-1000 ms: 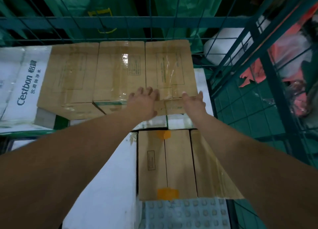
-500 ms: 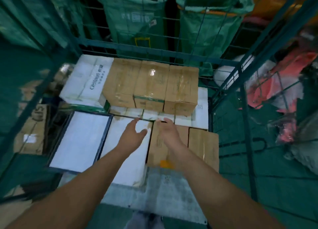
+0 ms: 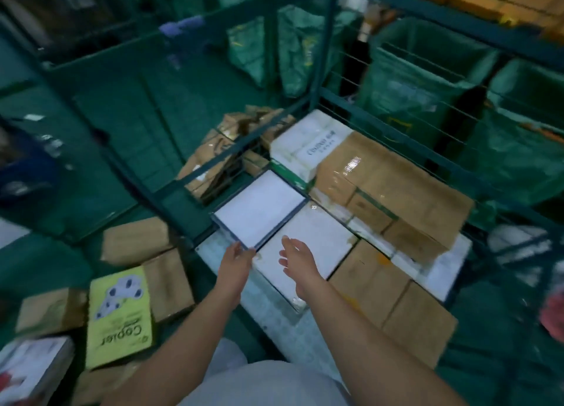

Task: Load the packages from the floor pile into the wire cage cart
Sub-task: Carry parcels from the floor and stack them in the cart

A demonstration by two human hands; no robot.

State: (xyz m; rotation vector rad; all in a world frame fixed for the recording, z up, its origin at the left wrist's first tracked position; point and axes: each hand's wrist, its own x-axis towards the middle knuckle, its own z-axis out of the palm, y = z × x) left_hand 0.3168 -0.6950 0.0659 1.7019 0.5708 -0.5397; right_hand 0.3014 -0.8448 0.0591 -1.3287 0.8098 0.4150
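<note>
The green wire cage cart (image 3: 213, 161) stands ahead of me, its floor covered with packed boxes. A row of brown cartons (image 3: 406, 191) sits on top at the back beside a white carton (image 3: 308, 143). Flat white boxes (image 3: 259, 210) lie in front of them. My left hand (image 3: 236, 260) hovers open at the near corner of the dark-edged white box. My right hand (image 3: 297, 260) hangs open above the neighbouring white box, holding nothing. On the floor to the left lies the pile: a yellow copier-paper box (image 3: 119, 317) and brown cartons (image 3: 137, 240).
More crumpled brown cartons (image 3: 225, 155) lie outside the cart's left side. Green sacks (image 3: 427, 78) hang behind the cart's back wall. A white and red box (image 3: 30, 369) sits at the bottom left corner. Green floor stretches to the left.
Both hands have let go of the brown cartons at the back and drawn towards me. My view has swung left and pulled back, bringing the floor pile into sight.
</note>
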